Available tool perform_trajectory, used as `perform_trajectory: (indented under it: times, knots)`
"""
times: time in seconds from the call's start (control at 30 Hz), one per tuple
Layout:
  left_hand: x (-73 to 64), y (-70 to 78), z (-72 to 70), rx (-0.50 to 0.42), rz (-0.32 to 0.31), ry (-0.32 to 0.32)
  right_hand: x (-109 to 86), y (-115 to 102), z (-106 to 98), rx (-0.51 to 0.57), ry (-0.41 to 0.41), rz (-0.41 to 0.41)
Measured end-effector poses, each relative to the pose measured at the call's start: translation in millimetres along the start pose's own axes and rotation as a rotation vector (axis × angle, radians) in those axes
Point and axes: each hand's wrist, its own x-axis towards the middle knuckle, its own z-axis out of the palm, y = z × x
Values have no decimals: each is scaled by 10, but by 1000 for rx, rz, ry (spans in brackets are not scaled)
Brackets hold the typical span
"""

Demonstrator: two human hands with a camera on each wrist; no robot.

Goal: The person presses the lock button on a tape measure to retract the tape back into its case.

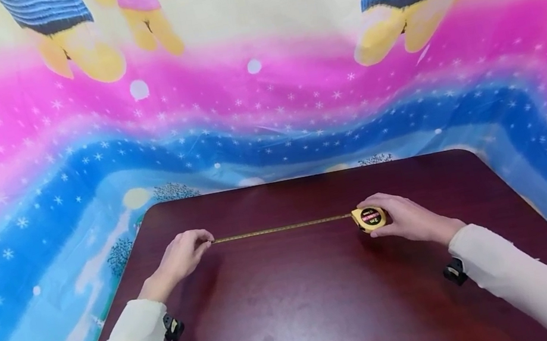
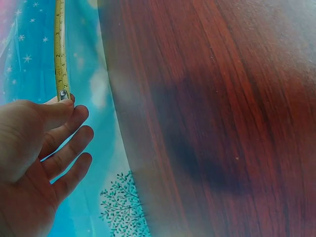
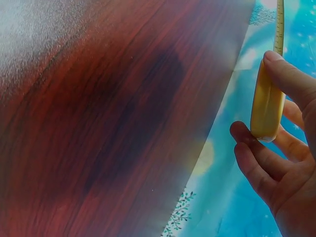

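A yellow tape measure (image 1: 369, 218) with a black round label is in my right hand (image 1: 406, 219), gripped between thumb and fingers. Its yellow blade (image 1: 283, 228) runs out level to the left, stretched straight between both hands. At the far end my left hand (image 1: 183, 258) pinches the metal tip (image 2: 63, 94) between thumb and forefinger, the other fingers spread loosely. In the right wrist view the case (image 3: 267, 106) shows edge-on, with the thumb on its near side. Shadows lie beneath both hands, and the tape appears raised above the table.
The dark reddish-brown table (image 1: 284, 301) has rounded far corners. Behind and around it hangs a printed cloth (image 1: 263, 106) with pink and blue bands, snowflakes and cartoon figures. Small black cameras are strapped at both wrists, below the white sleeves (image 1: 133, 339).
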Motion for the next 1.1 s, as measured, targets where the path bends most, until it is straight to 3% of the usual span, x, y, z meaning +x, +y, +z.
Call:
perform_trajectory:
  times: [0.33, 0.53, 0.77, 1.1]
  knots:
    - [15, 38, -1, -2, 1, -32, -31, -21, 14, 6, -16, 10]
    - [28, 29, -15, 3, -16, -29, 16, -49, 9, 6, -27, 4]
    - [139, 66, -89, 10, 11, 1, 72, -67, -106, -19, 10, 7]
    - [54, 78, 8, 4, -1, -31, 20, -83, -13, -18, -8, -5]
